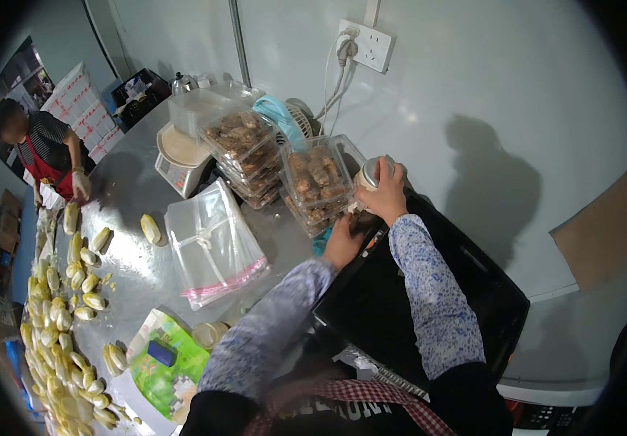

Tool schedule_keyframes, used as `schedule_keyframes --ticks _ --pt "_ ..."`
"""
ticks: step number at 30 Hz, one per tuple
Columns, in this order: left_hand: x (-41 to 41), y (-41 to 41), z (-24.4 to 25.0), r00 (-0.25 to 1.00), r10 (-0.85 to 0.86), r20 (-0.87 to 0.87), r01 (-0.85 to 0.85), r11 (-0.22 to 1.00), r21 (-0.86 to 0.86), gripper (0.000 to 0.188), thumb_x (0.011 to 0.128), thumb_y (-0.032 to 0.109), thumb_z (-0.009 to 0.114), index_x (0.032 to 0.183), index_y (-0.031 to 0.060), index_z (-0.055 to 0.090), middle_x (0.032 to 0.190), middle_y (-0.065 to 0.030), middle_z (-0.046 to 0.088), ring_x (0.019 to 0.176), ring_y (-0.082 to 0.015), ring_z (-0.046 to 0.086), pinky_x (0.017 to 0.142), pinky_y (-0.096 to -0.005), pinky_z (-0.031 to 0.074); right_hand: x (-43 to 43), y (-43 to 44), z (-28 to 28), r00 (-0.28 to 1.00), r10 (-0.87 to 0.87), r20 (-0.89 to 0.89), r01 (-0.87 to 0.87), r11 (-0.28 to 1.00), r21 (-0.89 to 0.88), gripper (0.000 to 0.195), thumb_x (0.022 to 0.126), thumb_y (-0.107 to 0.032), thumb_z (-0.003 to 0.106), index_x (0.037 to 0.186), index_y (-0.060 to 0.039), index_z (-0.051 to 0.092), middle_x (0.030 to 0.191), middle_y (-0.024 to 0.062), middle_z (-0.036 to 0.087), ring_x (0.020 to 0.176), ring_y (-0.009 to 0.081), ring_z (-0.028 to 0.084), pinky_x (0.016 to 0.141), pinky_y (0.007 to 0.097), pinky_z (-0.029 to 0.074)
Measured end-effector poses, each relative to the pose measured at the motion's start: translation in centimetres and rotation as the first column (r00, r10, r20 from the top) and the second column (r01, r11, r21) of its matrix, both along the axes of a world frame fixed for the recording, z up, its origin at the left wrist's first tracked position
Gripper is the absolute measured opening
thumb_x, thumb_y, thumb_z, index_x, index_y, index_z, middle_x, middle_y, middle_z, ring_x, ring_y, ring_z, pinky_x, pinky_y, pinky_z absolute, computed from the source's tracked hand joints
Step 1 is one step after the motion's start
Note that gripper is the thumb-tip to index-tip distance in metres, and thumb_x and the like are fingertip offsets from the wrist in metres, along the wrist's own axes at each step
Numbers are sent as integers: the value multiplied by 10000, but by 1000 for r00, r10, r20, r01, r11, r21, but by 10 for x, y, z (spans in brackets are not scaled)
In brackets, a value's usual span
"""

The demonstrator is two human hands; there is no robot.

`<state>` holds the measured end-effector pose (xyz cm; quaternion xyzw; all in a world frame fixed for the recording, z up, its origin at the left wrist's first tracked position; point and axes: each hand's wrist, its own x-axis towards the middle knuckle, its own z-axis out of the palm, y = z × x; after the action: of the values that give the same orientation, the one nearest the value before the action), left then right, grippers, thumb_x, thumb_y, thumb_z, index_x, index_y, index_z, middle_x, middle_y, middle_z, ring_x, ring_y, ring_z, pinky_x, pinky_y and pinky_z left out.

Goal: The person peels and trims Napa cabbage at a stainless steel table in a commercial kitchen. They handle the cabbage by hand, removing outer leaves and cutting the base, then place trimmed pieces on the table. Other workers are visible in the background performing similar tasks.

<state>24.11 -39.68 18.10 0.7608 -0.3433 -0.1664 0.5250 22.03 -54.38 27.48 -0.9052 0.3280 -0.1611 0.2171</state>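
Note:
My right hand (pixel 385 191) grips a jar with a metal lid (pixel 369 173) beside the wall. Lower and to the left, my left hand (pixel 342 243) reaches in at the foot of a stack of clear plastic boxes (pixel 317 177) filled with brown, knobbly roots; its fingertips are partly hidden, and whether they hold anything is unclear. A bit of teal material (pixel 321 243) shows beside it. A taller stack of similar filled boxes (pixel 239 141) stands to the left. Tied clear plastic bags (pixel 209 240) lie on the metal table (pixel 128 261).
A black crate (pixel 400 305) lies beneath my forearms. A weighing scale (pixel 174 169), a fan (pixel 298 120) and a wall socket with cords (pixel 367 46) are at the back. Small yellow-white cabbage heads (pixel 57 338) cover the left side, where a co-worker in a red apron (pixel 54 174) stands.

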Motion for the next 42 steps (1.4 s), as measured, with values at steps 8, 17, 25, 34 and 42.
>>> schedule_keyframes --ticks 8,17,25,34,42 --pt "1 -73 -30 962 268 -46 -268 963 6 397 849 261 656 1083 -52 588 820 -198 663 779 -348 644 716 -422 503 -5 -10 3 996 85 -37 -84 996 33 908 690 -335 716 1440 -116 253 1404 256 220 1222 514 359 959 502 423" --pt "-9 -70 21 741 -20 -671 -135 975 -178 271 878 198 642 1082 20 628 871 -79 682 740 -145 610 689 -315 489 -19 -31 11 992 110 58 -112 993 38 816 710 -261 693 1392 -20 317 1372 243 314 1234 425 408 1002 439 394" --pt "-11 -71 83 901 -151 -407 -95 846 -525 265 897 84 594 1151 6 592 981 -15 654 815 -74 565 716 -241 471 -29 -5 100 934 183 307 -112 965 -236 693 724 -158 689 1342 -72 386 1335 275 332 1202 455 414 967 498 408" --pt "-61 61 206 954 -132 -269 -50 815 -578 195 874 144 615 980 -13 571 856 -161 597 790 -249 585 724 -341 460 -87 129 221 906 323 274 -117 812 -572 713 695 -159 696 1339 -51 409 1362 293 330 1163 469 466 938 483 439" --pt "-98 206 192 921 351 -166 -383 748 -543 200 813 127 651 947 0 572 839 -168 581 775 -276 586 703 -352 464 -89 245 223 583 779 229 -555 588 -589 694 666 -187 677 1307 -56 443 1338 286 359 1134 473 475 916 489 449"
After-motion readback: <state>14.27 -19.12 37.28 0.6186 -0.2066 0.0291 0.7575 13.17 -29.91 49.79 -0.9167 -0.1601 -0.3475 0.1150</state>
